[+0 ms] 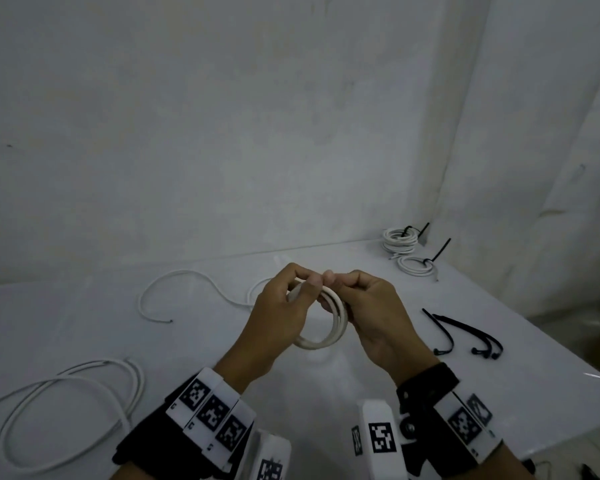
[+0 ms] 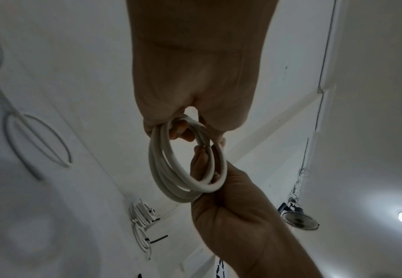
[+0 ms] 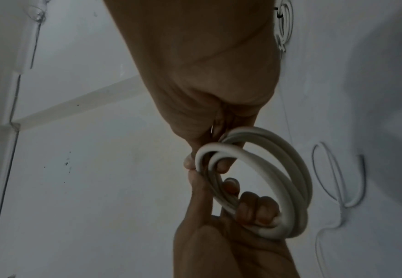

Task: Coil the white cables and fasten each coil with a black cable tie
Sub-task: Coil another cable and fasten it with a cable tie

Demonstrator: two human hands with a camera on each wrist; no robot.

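Observation:
A small white cable coil (image 1: 326, 337) of a few turns hangs above the white table (image 1: 222, 358), held between both hands. My left hand (image 1: 291, 296) grips its upper left part, fingers curled through the ring. My right hand (image 1: 355, 292) pinches its upper right part, and the two thumbs meet on top. In the left wrist view the coil (image 2: 183, 180) hangs from the left hand (image 2: 218, 116), with the right hand (image 2: 202, 163) on its far side. In the right wrist view the right hand (image 3: 207, 135) pinches the coil (image 3: 288, 169), and the left hand's fingers (image 3: 254, 206) curl around it. No tie shows on this coil. Loose black cable ties (image 1: 465, 336) lie to the right.
Two tied coils (image 1: 400, 239) (image 1: 417, 265) sit at the table's back right corner. One loose white cable (image 1: 184, 282) lies at the middle left, another (image 1: 70, 410) at the front left. White walls close in behind and on the right, where the table edge runs diagonally.

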